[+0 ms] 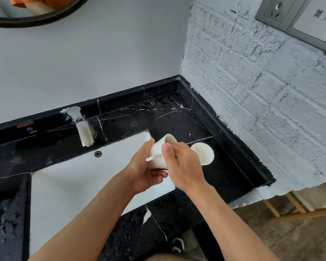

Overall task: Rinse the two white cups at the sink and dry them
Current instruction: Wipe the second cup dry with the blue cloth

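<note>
Both forearms come up from the bottom edge of the head view and meet over the right end of the sink (68,185). Left hand (146,171) grips one white cup (158,154) from below and behind, fingers curled under its base and thumb against its side. This cup is tilted, its mouth pointing up and away from the person. Right hand (183,162) lies over the cup on its right side; the thumb presses on the wall, but whether the other fingers close round the cup or only rest on it, I cannot tell. A thin white stick-like part (151,158) stands out from the cup toward the left hand; it may be a handle, but this is unclear.

Just beyond the right hand, the second cup (203,153) rests tilted on the black marble counter (224,162), and it seems to touch the knuckles or be very near them.

Risks, as I judge them: the counter shows water drops, so the held cup is probably wet and could slip, falling into the sink or onto the hard counter. A careless move of the right hand could also knock the second cup and make it roll.

No water comes from the tap (82,127). Both cups look plain, smooth and clean.
</note>
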